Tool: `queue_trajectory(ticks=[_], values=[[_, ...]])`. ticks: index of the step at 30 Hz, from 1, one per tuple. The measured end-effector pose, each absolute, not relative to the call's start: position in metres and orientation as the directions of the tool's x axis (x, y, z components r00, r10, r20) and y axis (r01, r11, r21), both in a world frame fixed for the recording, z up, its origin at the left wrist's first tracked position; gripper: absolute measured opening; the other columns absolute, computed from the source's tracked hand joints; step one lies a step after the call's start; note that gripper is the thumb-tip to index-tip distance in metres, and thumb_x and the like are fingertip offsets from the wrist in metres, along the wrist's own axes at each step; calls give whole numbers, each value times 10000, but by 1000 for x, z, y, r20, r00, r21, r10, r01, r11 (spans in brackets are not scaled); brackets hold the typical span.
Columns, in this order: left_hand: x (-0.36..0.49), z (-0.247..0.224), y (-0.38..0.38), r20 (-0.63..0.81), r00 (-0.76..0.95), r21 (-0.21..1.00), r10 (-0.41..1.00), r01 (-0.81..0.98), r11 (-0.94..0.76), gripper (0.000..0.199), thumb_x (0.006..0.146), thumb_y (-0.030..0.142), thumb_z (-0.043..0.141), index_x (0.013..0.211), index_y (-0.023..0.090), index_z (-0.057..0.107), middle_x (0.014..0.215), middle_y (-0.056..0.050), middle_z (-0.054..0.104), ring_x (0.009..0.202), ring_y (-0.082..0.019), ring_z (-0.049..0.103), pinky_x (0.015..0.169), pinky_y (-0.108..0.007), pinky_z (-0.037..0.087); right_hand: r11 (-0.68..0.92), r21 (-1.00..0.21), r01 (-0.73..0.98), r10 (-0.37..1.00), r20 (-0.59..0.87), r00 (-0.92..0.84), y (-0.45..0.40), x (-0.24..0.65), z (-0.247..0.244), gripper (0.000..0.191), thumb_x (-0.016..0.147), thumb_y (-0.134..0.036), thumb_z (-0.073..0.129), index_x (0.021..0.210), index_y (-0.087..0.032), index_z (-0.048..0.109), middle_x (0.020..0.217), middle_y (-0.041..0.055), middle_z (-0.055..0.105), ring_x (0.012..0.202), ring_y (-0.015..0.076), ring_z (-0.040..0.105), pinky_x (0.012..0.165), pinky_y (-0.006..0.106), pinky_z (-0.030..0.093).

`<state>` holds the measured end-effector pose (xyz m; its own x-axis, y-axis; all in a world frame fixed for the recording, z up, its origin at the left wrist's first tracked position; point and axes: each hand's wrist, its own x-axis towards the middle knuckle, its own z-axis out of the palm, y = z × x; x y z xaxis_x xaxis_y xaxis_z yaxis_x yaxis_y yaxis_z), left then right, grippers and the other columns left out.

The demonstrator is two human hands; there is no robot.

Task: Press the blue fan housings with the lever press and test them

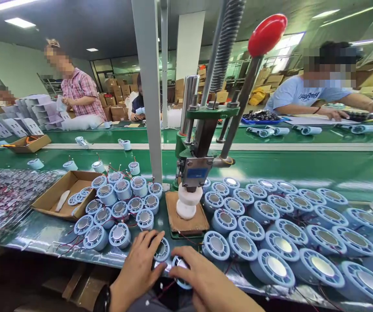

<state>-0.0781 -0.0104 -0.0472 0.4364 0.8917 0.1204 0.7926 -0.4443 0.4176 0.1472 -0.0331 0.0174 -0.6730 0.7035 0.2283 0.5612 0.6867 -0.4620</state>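
My left hand (pixel 141 260) is curled around the side of a light-blue round motor housing (pixel 163 250) at the table's front edge, thumb and fingers on its rim. Beside it, my right hand (pixel 194 271) grips a second light-blue motor housing (pixel 184 284), whose top is partly covered by my fingers. Thin red wires show below this one. Just behind my hands stands a green hand press (pixel 196 147) with a red-knobbed lever (pixel 267 34). Its white plastic pressing blocks (pixel 188 203) sit over a brown pad (pixel 173 216).
Many similar housings (pixel 118 210) stand left of the press, and more (pixel 277 242) fill the right side. A cardboard tray (pixel 50 199) holds blue rings. Wired parts (pixel 11 195) lie far left. Behind the green belt (pixel 287 156), several people work; one person (pixel 303 91) reaches right.
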Motion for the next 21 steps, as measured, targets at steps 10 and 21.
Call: queue_trajectory(ticks=[10,21], values=[[-81,-42,-21,262,277,604,925,700,-380,606,850,180,639,1433,242,482,1369,-96,626,1237,-277,591,1050,-468,519,573,-444,689,730,658,-183,-45,128,-70,505,878,-208,582,1368,-177,462,1408,170,478,1322,255,503,1013,407,537],[-39,-25,-24,355,197,561,914,737,-377,807,696,54,660,1455,207,433,1384,-99,613,1207,-294,608,992,-450,549,455,-594,663,742,665,87,-24,86,-85,476,879,-164,519,1353,-162,472,1226,118,670,1067,196,701,871,292,607]])
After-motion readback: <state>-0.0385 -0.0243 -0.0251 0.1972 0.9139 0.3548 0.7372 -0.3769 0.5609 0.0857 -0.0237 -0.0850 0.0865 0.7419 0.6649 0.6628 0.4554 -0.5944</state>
